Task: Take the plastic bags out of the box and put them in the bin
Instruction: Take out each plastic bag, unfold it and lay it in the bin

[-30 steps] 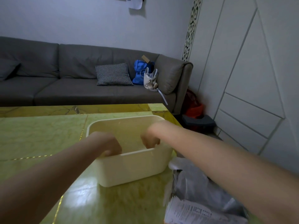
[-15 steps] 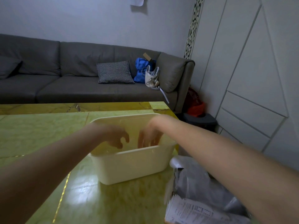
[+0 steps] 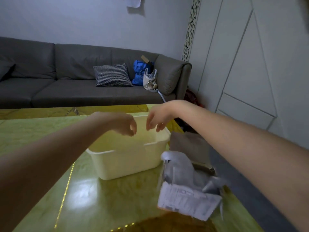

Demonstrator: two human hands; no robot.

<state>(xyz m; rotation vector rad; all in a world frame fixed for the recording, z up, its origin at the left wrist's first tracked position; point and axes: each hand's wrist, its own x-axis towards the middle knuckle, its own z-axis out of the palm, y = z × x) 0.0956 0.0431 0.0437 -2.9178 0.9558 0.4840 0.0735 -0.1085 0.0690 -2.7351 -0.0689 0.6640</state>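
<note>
While poised above the open-topped cream plastic bin (image 3: 130, 158), both hands hold nothing. Left hand (image 3: 124, 123) over the bin's middle, fingers loosely curled downward, thumb near the fingertips, nothing visible between them. Right hand (image 3: 158, 117) just beside it over the far right corner, fingers hanging relaxed and slightly spread — likewise nothing in its grasp. Small gap between the two hands, not touching.

Bin resting upright on the glossy yellow-green marble-patterned table (image 3: 41, 134), interior pale; contents, if any, too washed out to tell. Near the bin's right side, by the table's right edge, a brown cardboard box (image 3: 192, 146) with grey crumpled plastic bags (image 3: 180, 169) bulging out of its top. White printed label sheet (image 3: 189, 201) on the nearest bag, blurred, unreadable.

Beyond the table, a long dark grey fabric sofa (image 3: 66, 84) against the pale wall. On its seat a black-and-white houndstooth cushion (image 3: 112, 75), a blue tote bag (image 3: 139, 72) and a small white handbag (image 3: 150, 79) — all grouped toward the right armrest. White panelled wall (image 3: 242, 72) to the right.
</note>
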